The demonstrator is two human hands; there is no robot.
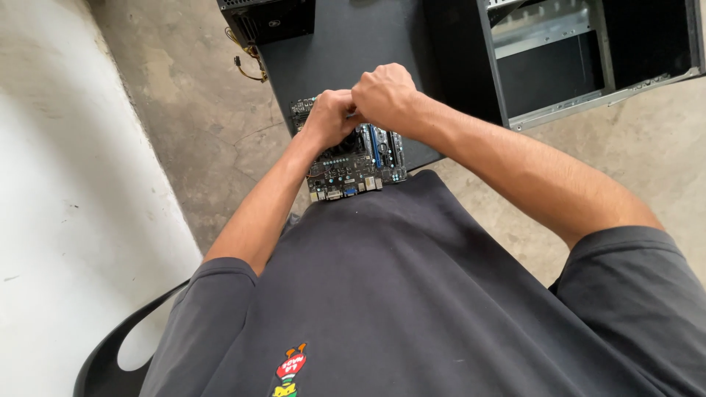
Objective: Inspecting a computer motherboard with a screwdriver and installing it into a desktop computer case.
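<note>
Motherboard point(353, 165) centre and fingers, hidden under fists.

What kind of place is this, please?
Probably an informal computer repair spot: a bare circuit board under both hands on a dark table, an opened computer case beside it, and a rough concrete floor.

Both arms reach forward and angle inward, bare from the short sleeves down. The left hand point(329, 116) is curled into a fist, knuckles up. The right hand point(386, 94) is also clenched, pressed right against the left one, wrists bent downward.
</note>
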